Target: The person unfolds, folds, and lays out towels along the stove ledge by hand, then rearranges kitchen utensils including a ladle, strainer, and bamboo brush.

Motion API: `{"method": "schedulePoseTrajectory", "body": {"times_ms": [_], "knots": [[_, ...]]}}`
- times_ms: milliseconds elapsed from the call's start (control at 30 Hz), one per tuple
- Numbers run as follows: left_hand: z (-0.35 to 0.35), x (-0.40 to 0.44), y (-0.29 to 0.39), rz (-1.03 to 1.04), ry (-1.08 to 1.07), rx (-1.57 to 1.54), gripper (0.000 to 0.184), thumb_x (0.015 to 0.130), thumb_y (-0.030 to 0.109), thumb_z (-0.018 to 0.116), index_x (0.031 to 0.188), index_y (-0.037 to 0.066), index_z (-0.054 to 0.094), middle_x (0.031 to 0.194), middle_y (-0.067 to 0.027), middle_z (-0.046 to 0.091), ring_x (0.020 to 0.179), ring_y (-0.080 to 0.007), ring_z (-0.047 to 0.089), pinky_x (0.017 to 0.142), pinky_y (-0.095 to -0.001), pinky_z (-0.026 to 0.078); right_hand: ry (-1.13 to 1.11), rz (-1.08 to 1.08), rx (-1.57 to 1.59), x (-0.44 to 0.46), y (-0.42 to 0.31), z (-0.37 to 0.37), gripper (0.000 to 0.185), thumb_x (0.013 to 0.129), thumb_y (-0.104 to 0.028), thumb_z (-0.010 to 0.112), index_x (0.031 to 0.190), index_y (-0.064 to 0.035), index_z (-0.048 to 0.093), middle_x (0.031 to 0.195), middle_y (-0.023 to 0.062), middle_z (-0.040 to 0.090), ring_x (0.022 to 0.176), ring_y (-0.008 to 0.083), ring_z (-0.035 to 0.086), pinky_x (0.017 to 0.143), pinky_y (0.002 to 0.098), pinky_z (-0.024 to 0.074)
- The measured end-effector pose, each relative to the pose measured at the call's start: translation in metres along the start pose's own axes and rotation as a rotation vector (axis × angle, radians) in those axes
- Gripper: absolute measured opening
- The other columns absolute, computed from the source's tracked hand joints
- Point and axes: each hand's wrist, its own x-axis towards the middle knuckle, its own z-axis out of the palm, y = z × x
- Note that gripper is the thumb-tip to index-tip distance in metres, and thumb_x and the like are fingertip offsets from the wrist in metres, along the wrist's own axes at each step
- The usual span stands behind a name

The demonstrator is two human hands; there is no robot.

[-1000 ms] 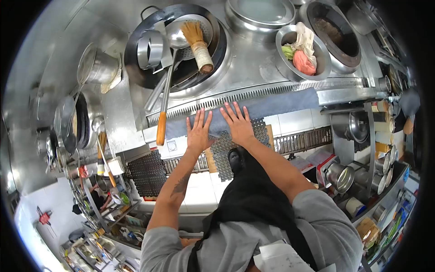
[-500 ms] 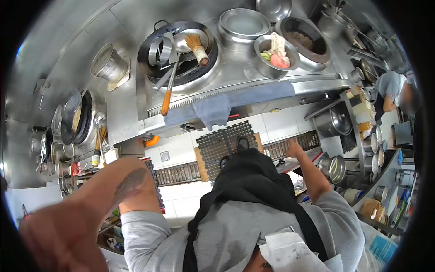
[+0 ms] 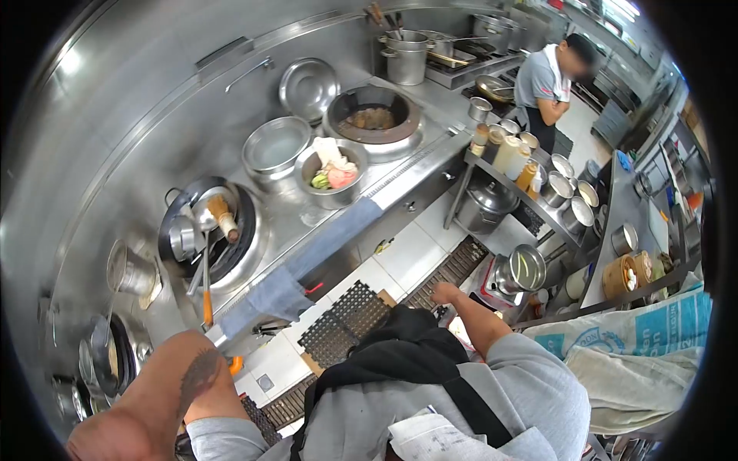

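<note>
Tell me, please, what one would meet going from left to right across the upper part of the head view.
Steel pot → black wok holding a bristle brush → round steel basin → bowl of white, green and pink items → tall stockpot → co-worker.

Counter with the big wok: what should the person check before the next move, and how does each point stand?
1. Blue cloth flat along the counter edge: not ok, one end droops.
2. Metal bowl upright: ok.
3. Co-worker away from the wok: ok.
4. Brush out of the wok: not ok.
5. Flame off under the wok: cannot tell.
6. Left hand empty: cannot tell, blurred.
</note>
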Motion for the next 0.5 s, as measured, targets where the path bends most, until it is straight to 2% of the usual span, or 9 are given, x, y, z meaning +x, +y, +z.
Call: {"method": "schedulePoseTrajectory", "body": {"times_ms": [67, 167, 200, 233, 333, 367, 400, 467, 500], "knots": [[0.084, 0.034, -0.018, 0.330, 0.885, -0.212, 0.025, 0.103, 0.033, 0.045, 0.100, 0.015, 0.061, 0.066, 0.0104, 0.050, 0.050, -0.0031, 0.039, 0.050, -0.0212, 0.031, -0.021, -0.067, 0.008, 0.005, 0.020, -0.010, 0.050, 0.082, -0.044, 0.064, 0.106, -0.0010, 0.074, 0.115, 0.0262, 0.068, 0.112, 0.0386, 0.064, 0.097, 0.0456, 0.0512], [0.112, 0.051, -0.024, 0.367, 0.900, -0.245, 0.026, 0.102, 0.032, 0.046, 0.100, 0.012, 0.062, 0.065, 0.0096, 0.049, 0.050, -0.0043, 0.038, 0.051, -0.0210, 0.032, 0.085, -0.123, 0.051, -0.002, 0.054, -0.034, 0.055, 0.082, -0.046, 0.065, 0.115, -0.0024, 0.070, 0.119, 0.0244, 0.067, 0.113, 0.0401, 0.063, 0.098, 0.0474, 0.0500], [0.114, 0.056, -0.024, 0.347, 0.863, -0.213, 0.026, 0.102, 0.032, 0.046, 0.100, 0.012, 0.062, 0.065, 0.0096, 0.049, 0.050, -0.0043, 0.038, 0.051, -0.0210, 0.032, 0.028, -0.146, -0.074, 0.060, 0.111, 0.014, 0.055, 0.083, -0.046, 0.064, 0.116, -0.0029, 0.070, 0.121, 0.0227, 0.067, 0.114, 0.0391, 0.063, 0.100, 0.0458, 0.0490], [0.114, 0.062, -0.023, 0.338, 0.817, -0.173, 0.027, 0.102, 0.033, 0.047, 0.100, 0.011, 0.063, 0.065, 0.0083, 0.049, 0.051, -0.0043, 0.040, 0.052, -0.0215, 0.034, -0.069, -0.013, -0.028, -0.001, 0.066, -0.062, 0.057, 0.081, -0.045, 0.066, 0.119, -0.0029, 0.069, 0.122, 0.0217, 0.067, 0.115, 0.0387, 0.062, 0.101, 0.0446, 0.0486], [0.106, 0.055, -0.010, 0.238, 0.713, 0.089, 0.027, 0.101, 0.032, 0.050, 0.106, 0.009, 0.065, 0.068, 0.0028, 0.057, 0.055, -0.0040, 0.049, 0.054, -0.0234, 0.041, 0.062, -0.140, 0.083, 0.046, 0.120, -0.042, 0.056, 0.078, -0.043, 0.070, 0.119, -0.0052, 0.071, 0.119, 0.0220, 0.068, 0.114, 0.0375, 0.064, 0.101, 0.0407, 0.0495], [0.093, 0.049, 0.000, 0.111, 0.522, -0.068, 0.027, 0.100, 0.030, 0.051, 0.109, 0.009, 0.066, 0.072, 0.0005, 0.062, 0.057, -0.0042, 0.052, 0.055, -0.0243, 0.045, 0.064, -0.117, 0.124, 0.043, 0.116, -0.059, 0.054, 0.079, -0.043, 0.071, 0.117, -0.0050, 0.071, 0.116, 0.0217, 0.069, 0.112, 0.0360, 0.065, 0.099, 0.0400, 0.0502], [0.114, 0.054, -0.003, 0.078, 0.521, -0.044, 0.027, 0.100, 0.029, 0.052, 0.112, 0.009, 0.066, 0.076, -0.0014, 0.065, 0.059, -0.0048, 0.054, 0.055, -0.0247, 0.047, 0.072, -0.084, 0.171, 0.043, 0.113, -0.073, 0.052, 0.080, -0.042, 0.072, 0.115, -0.0047, 0.072, 0.112, 0.0214, 0.071, 0.110, 0.0346, 0.066, 0.098, 0.0392, 0.0509], [0.159, 0.066, -0.012, 0.012, 0.515, 0.004, 0.028, 0.099, 0.026, 0.054, 0.117, 0.008, 0.066, 0.083, -0.0052, 0.070, 0.061, -0.0059, 0.056, 0.055, -0.0255, 0.051, 0.190, -0.116, 0.293, 0.060, 0.103, -0.099, 0.040, 0.081, -0.041, 0.074, 0.093, -0.0022, 0.073, 0.081, 0.0175, 0.072, 0.079, 0.0312, 0.070, 0.079, 0.0396, 0.0539], [0.162, 0.060, -0.006, 0.133, 0.759, -0.181, 0.028, 0.099, 0.026, 0.056, 0.119, 0.008, 0.066, 0.087, -0.0070, 0.071, 0.062, -0.0066, 0.059, 0.056, -0.0249, 0.052, 0.287, -0.191, 0.331, 0.055, 0.081, -0.133, 0.040, 0.082, -0.041, 0.074, 0.085, -0.0013, 0.073, 0.072, 0.0158, 0.071, 0.068, 0.0295, 0.068, 0.071, 0.0402, 0.0533]]}}
